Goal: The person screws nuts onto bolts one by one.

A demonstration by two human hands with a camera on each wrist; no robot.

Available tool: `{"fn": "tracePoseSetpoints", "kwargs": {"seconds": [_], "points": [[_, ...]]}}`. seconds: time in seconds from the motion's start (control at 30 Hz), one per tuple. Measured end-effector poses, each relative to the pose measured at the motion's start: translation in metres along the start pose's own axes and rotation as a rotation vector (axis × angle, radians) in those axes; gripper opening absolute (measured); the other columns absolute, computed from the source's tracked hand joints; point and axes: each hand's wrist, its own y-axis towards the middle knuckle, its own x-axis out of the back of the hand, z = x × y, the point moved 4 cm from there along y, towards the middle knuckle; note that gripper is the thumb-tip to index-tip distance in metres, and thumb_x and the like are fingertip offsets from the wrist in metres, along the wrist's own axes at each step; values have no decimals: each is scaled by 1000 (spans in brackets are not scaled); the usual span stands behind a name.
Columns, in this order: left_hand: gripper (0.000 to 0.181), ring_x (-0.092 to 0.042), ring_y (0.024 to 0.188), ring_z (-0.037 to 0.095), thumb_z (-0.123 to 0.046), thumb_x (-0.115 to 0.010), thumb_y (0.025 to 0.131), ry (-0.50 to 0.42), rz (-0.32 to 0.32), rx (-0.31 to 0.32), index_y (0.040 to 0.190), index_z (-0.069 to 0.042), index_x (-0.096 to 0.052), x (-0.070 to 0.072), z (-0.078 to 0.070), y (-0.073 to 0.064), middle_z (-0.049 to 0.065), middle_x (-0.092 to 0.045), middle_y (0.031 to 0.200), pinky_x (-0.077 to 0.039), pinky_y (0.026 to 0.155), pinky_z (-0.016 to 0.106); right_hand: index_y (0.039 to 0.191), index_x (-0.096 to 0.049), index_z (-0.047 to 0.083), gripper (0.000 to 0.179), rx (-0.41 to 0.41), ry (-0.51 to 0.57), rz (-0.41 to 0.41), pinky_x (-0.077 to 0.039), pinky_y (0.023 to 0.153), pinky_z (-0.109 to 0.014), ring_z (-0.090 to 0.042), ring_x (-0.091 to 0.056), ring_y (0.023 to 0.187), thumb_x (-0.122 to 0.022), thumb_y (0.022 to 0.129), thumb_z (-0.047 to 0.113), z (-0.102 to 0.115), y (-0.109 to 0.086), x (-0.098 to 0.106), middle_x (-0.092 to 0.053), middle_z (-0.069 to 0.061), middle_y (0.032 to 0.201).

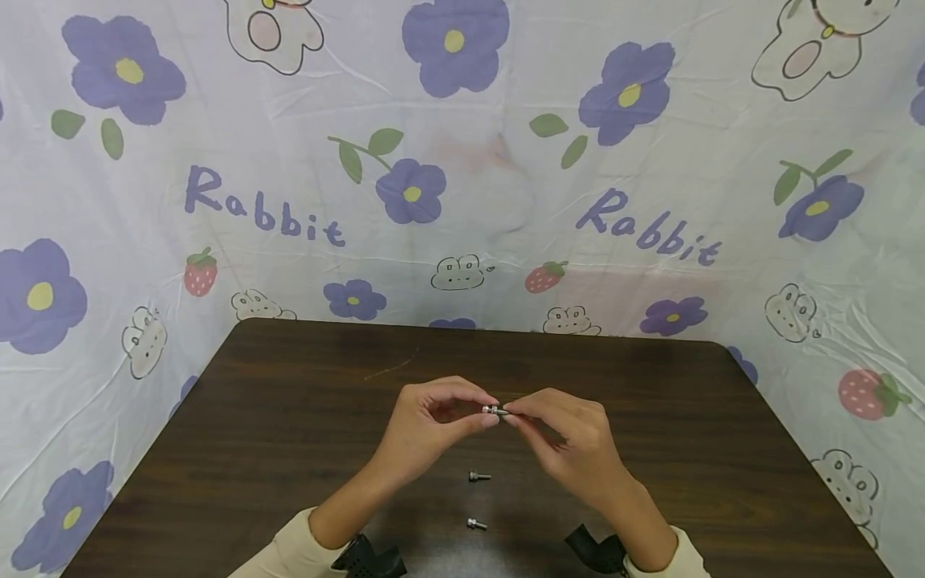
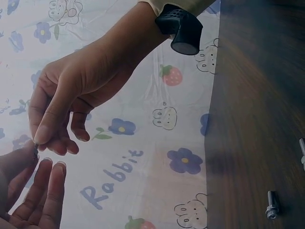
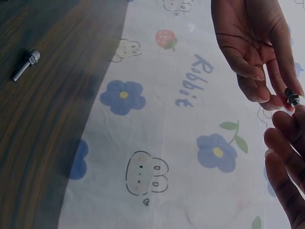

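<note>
In the head view, a small silver bolt [image 1: 495, 410] is held level above the table between both hands. My left hand [image 1: 428, 417] holds its head end between thumb and forefinger. The right hand [image 1: 574, 433] pinches the shank end. From the right wrist view, the bolt [image 3: 291, 97] shows a dark socket head and a ring beneath it; fingertips hide part of the shank. Fingers cover most of it in the left wrist view. Two similar bolts lie on the table nearer the body, an upper one [image 1: 479, 477] and a lower one [image 1: 476, 524].
The dark wood-grain table [image 1: 289, 449] spreads under the hands. A white printed cloth [image 1: 462, 209] with flowers and rabbits hangs behind and along its sides. Black mounts [image 1: 372, 558] sit at the wrists. A thin thread-like line [image 1: 393, 368] marks the tabletop toward the back.
</note>
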Motion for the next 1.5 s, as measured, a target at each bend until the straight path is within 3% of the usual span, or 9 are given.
{"fn": "tracePoseSetpoints", "kwargs": {"seconds": [0.27, 0.43, 0.73, 0.93, 1.03, 1.13, 1.27, 1.5], "points": [[8, -74, 74, 24, -11, -76, 93, -21, 16, 94, 100, -7, -76, -2, 3, -1, 8, -74, 94, -62, 70, 47, 94, -74, 1, 19, 6, -6, 0, -59, 66, -24, -19, -71, 72, -66, 101, 17, 0, -1, -1, -74, -8, 85], [9, -73, 78, 22, -11, -71, 97, -33, 45, 143, 100, -3, -73, -4, 4, -1, 12, -73, 94, -62, 74, 43, 94, -74, 1, 17, 9, -10, 8, -59, 67, -25, -18, -72, 73, -68, 100, 16, 1, 0, -2, -74, -6, 85], [27, -73, 84, 23, -20, -61, 104, 21, 99, 167, 89, -3, -75, -5, 6, 0, 10, -75, 86, -61, 75, 39, 95, -73, 1, 15, 20, -4, 7, -58, 66, -24, -17, -71, 73, -69, 99, 15, 3, 1, -3, -74, -6, 85], [19, -74, 89, 26, -13, -69, 99, -64, 96, 141, 114, -3, -72, -3, 7, 0, 15, -75, 102, -62, 73, 38, 94, -73, 1, 18, 18, -26, -16, -59, 65, -26, -19, -71, 72, -67, 100, 17, 3, 2, -1, -74, -7, 84], [34, -74, 90, 26, -7, -78, 90, -73, 83, 100, 123, -6, -70, -2, 6, 0, 12, -73, 109, -61, 70, 34, 94, -74, 2, 20, 14, -38, -33, -59, 64, -26, -19, -71, 71, -67, 100, 19, 2, 2, 1, -74, -7, 84], [37, -73, 89, 24, -5, -82, 85, -48, 70, 59, 121, -9, -72, 0, 5, 0, 9, -73, 108, -61, 68, 32, 94, -74, 2, 20, 13, -36, -35, -59, 65, -25, -19, -71, 70, -67, 100, 20, 1, 2, 2, -74, -7, 84], [25, -74, 85, 28, -3, -80, 87, -32, 53, 17, 111, -7, -76, 1, 6, 0, 8, -74, 101, -62, 66, 38, 94, -74, 1, 19, 16, -24, -19, -59, 67, -24, -18, -71, 71, -67, 100, 18, 1, 2, 1, -74, -7, 85], [15, -74, 76, 29, -6, -79, 89, -35, 50, 29, 104, -6, -76, 2, 7, 1, 9, -74, 95, -62, 63, 46, 95, -74, 2, 18, 5, -22, -8, -59, 66, -24, -18, -71, 72, -67, 100, 17, 2, 1, 1, -74, -6, 85]]}}
